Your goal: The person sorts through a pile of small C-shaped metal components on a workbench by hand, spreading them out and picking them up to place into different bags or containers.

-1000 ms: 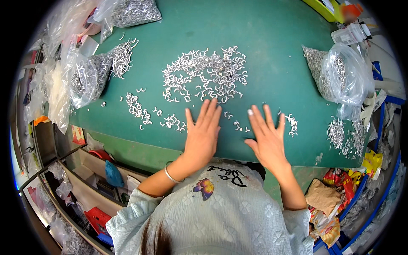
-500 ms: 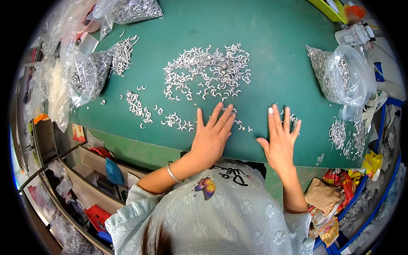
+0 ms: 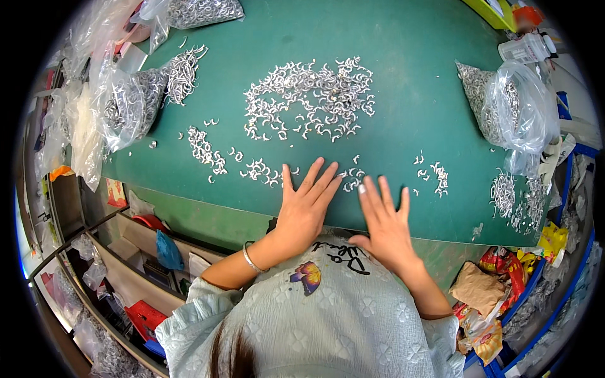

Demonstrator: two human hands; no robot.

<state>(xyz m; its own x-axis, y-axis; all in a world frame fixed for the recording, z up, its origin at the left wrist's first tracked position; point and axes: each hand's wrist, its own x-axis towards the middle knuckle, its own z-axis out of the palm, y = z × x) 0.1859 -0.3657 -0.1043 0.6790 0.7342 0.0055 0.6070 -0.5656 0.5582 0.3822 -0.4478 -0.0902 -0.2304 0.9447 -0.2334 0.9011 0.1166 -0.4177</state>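
My left hand (image 3: 304,205) lies on the green tabletop (image 3: 416,113) with its fingers spread, beside a small row of silvery curved metal pieces (image 3: 259,171). To its right is my right hand (image 3: 387,227), fingers stretched out, its fingertips close to a little cluster of the same pieces (image 3: 353,181) that lies between the hands. Neither hand is closed around anything. Farther back spreads a large loose pile of curved pieces (image 3: 309,94). More lie in a slanting group (image 3: 205,151) at the left and a small group (image 3: 439,178) right of my right hand.
Clear plastic bags of metal pieces stand at left (image 3: 135,107), back left (image 3: 205,11) and right (image 3: 504,107). Small heaps lie at back left (image 3: 183,72) and front right (image 3: 503,194). A clear bottle (image 3: 526,48) lies at back right. Open compartments (image 3: 135,249) are below the table's left front.
My right hand has moved left and nearer to me, off the right-hand group, which now shows. My left hand has shifted slightly, uncovering more of the cluster between the hands.
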